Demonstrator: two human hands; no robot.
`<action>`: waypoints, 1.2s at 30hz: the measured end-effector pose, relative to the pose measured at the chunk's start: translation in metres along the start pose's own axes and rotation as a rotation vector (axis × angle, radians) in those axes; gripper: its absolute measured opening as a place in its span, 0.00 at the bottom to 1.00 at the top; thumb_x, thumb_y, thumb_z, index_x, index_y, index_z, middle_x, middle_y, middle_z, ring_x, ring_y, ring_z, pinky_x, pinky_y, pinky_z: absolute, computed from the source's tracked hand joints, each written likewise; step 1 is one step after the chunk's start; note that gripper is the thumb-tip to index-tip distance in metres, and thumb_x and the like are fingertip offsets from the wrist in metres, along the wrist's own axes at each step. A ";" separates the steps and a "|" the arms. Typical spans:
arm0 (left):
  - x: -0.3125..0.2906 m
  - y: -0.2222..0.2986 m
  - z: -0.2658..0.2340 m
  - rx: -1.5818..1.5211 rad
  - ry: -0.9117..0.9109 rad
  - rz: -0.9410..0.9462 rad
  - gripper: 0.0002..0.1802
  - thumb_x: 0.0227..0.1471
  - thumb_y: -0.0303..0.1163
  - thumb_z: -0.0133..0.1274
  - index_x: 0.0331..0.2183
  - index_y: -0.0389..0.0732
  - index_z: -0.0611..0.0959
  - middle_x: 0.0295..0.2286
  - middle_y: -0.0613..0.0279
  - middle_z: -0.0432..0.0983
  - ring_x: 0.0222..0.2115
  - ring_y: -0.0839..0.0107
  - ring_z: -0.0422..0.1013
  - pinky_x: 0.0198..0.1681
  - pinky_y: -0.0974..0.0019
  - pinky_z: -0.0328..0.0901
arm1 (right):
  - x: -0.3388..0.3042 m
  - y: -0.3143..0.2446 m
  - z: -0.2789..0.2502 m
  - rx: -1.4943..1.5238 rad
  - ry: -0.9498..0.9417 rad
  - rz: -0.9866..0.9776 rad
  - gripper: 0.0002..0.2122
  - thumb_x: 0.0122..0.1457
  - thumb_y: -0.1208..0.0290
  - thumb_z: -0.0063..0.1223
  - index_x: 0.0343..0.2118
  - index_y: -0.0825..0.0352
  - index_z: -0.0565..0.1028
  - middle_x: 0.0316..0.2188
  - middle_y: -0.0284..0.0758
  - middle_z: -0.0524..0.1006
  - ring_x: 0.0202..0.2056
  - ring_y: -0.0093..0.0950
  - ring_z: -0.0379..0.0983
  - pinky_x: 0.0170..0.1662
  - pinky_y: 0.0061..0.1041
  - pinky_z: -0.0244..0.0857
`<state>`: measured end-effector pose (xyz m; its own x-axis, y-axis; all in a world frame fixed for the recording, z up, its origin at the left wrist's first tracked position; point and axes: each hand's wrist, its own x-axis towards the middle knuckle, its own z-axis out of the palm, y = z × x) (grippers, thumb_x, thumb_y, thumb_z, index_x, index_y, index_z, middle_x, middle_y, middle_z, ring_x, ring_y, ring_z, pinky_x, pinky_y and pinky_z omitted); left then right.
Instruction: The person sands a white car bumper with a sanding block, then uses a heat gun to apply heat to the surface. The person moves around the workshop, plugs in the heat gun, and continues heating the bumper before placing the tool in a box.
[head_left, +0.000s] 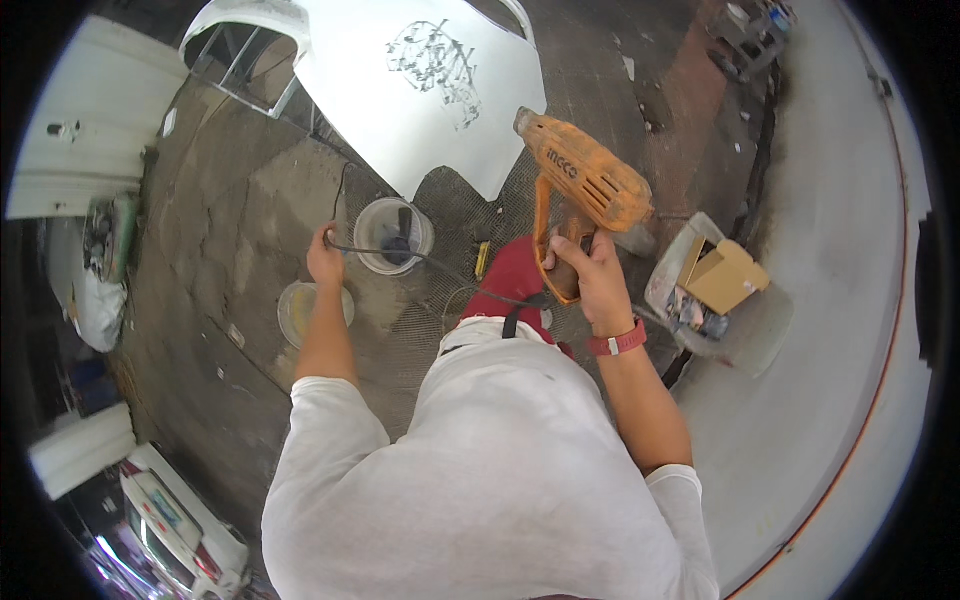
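My right hand (592, 275) is wrapped round the handle of an orange heat gun (585, 165), whose grey nozzle points up and to the left. A dark power cord (430, 262) runs from near the gun across to my left hand (324, 255), which pinches it out to the left. Ahead lies a large white car body panel (440, 60) with dark smudged marks on its surface; the gun's nozzle is by its right edge, apart from my left hand. Between my arms stands a round white bucket (420, 228) with something dark inside.
A second pale tub (290, 310) sits beside my left forearm. To the right, a translucent bin (760, 325) holds a cardboard box (725, 275) and small items, near a pale wall (840, 250). A yellow object (482, 260) lies on the floor. A metal stand (240, 75) is under the panel.
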<state>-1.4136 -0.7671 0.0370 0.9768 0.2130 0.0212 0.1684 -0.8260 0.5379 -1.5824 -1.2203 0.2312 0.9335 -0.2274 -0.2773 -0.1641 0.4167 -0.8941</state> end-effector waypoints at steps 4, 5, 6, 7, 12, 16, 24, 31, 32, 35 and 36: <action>0.026 -0.012 0.025 -0.208 0.076 -0.001 0.16 0.70 0.35 0.47 0.54 0.47 0.81 0.51 0.55 0.82 0.54 0.54 0.76 0.56 0.57 0.68 | 0.030 0.000 -0.007 -0.098 -0.074 0.011 0.16 0.64 0.73 0.60 0.52 0.68 0.71 0.39 0.31 0.75 0.37 0.23 0.74 0.46 0.28 0.69; 0.036 -0.018 0.032 -0.243 0.087 -0.003 0.16 0.69 0.34 0.47 0.55 0.47 0.81 0.52 0.55 0.82 0.55 0.55 0.76 0.57 0.57 0.67 | 0.038 0.003 -0.005 -0.140 -0.077 0.029 0.16 0.64 0.72 0.61 0.52 0.67 0.70 0.39 0.31 0.75 0.38 0.24 0.74 0.47 0.28 0.69; 0.045 -0.027 0.037 -0.278 0.100 -0.003 0.16 0.69 0.34 0.47 0.55 0.47 0.80 0.52 0.55 0.81 0.56 0.55 0.75 0.58 0.57 0.67 | 0.046 0.004 -0.001 -0.181 -0.080 0.045 0.17 0.64 0.72 0.61 0.53 0.67 0.70 0.40 0.31 0.76 0.39 0.24 0.74 0.48 0.28 0.69; 0.057 -0.019 0.042 -0.241 0.086 -0.028 0.17 0.69 0.33 0.47 0.56 0.46 0.80 0.53 0.54 0.81 0.56 0.55 0.75 0.58 0.57 0.66 | 0.055 0.005 0.004 -0.221 -0.083 0.036 0.16 0.65 0.71 0.61 0.52 0.67 0.71 0.41 0.30 0.76 0.41 0.24 0.75 0.51 0.28 0.68; 0.131 -0.027 0.054 -0.142 0.142 -0.009 0.19 0.67 0.29 0.49 0.58 0.43 0.76 0.55 0.50 0.78 0.58 0.52 0.73 0.60 0.55 0.66 | 0.117 0.018 0.049 -0.213 -0.053 0.055 0.15 0.67 0.71 0.60 0.53 0.67 0.72 0.44 0.30 0.76 0.45 0.23 0.73 0.54 0.28 0.66; 0.189 -0.037 0.070 -0.250 0.171 0.024 0.22 0.66 0.29 0.51 0.60 0.40 0.75 0.56 0.47 0.77 0.58 0.49 0.73 0.61 0.53 0.65 | 0.157 0.025 0.081 -0.164 -0.050 0.101 0.15 0.66 0.73 0.60 0.54 0.66 0.72 0.48 0.30 0.75 0.49 0.22 0.71 0.56 0.27 0.65; 0.235 -0.112 0.096 -0.158 0.427 -0.179 0.23 0.68 0.31 0.49 0.61 0.38 0.73 0.54 0.39 0.77 0.55 0.46 0.74 0.59 0.53 0.67 | 0.206 0.029 0.139 -0.118 0.005 0.060 0.23 0.67 0.81 0.55 0.62 0.61 0.62 0.46 0.33 0.72 0.49 0.24 0.71 0.59 0.31 0.65; 0.097 -0.053 0.107 -0.129 0.220 -0.304 0.22 0.70 0.32 0.46 0.60 0.32 0.73 0.54 0.36 0.74 0.55 0.41 0.70 0.59 0.45 0.63 | 0.233 0.017 0.099 -0.161 0.341 -0.023 0.09 0.64 0.77 0.58 0.45 0.68 0.73 0.39 0.34 0.77 0.37 0.24 0.76 0.46 0.27 0.70; 0.069 -0.045 0.107 -0.138 0.180 -0.271 0.22 0.70 0.32 0.45 0.60 0.32 0.73 0.54 0.36 0.73 0.56 0.41 0.68 0.60 0.45 0.62 | 0.240 0.012 0.087 -0.172 0.340 -0.005 0.11 0.64 0.78 0.58 0.47 0.68 0.71 0.39 0.34 0.76 0.36 0.25 0.76 0.43 0.28 0.71; -0.002 -0.004 0.106 -0.113 0.023 -0.173 0.22 0.71 0.36 0.45 0.59 0.34 0.74 0.54 0.39 0.73 0.58 0.42 0.64 0.61 0.46 0.60 | 0.258 0.000 0.042 -0.241 0.363 0.020 0.13 0.63 0.78 0.59 0.48 0.68 0.69 0.36 0.34 0.75 0.31 0.24 0.74 0.35 0.28 0.71; -0.020 0.010 0.107 -0.127 -0.008 -0.173 0.22 0.71 0.38 0.44 0.59 0.35 0.75 0.53 0.40 0.73 0.57 0.42 0.65 0.61 0.46 0.60 | 0.264 -0.002 0.029 -0.281 0.385 0.014 0.11 0.64 0.77 0.59 0.46 0.68 0.71 0.34 0.34 0.76 0.29 0.23 0.74 0.32 0.26 0.70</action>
<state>-1.4177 -0.8354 -0.0482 0.9360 0.3411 -0.0871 0.3161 -0.7053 0.6346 -1.3264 -1.2555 0.1698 0.7535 -0.5548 -0.3527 -0.3051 0.1801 -0.9351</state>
